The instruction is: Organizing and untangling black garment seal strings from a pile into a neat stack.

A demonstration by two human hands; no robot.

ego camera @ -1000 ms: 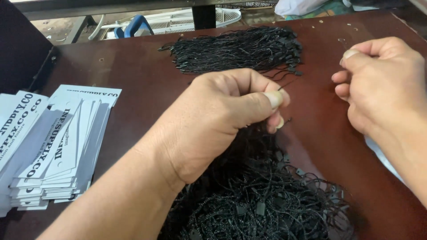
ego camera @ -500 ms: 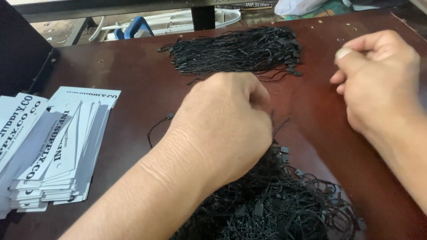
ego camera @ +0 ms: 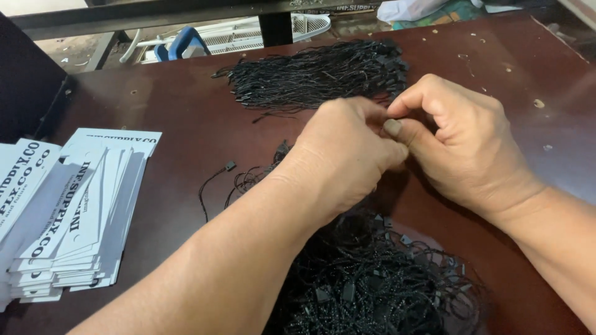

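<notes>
My left hand (ego camera: 341, 155) and my right hand (ego camera: 459, 142) meet fingertip to fingertip over the middle of a dark brown table (ego camera: 515, 68). Both pinch at the same spot, closed on a thin black string that the fingers mostly hide. Below them lies a tangled pile of black strings (ego camera: 372, 279) with small plastic clasps. A loose string with a clasp (ego camera: 230, 165) trails out to the left of my left wrist. A straighter bundle of black strings (ego camera: 316, 77) lies just beyond the hands.
A fanned stack of white printed paper tags (ego camera: 81, 211) sits at the table's left edge. A dark panel (ego camera: 25, 87) stands at the far left. Beyond the far edge, a white wire rack with a blue part (ego camera: 217, 37) is on the floor.
My left hand moved up and to the right from the tangled pile. My right hand came in to the left, and the two now touch at the fingertips.
</notes>
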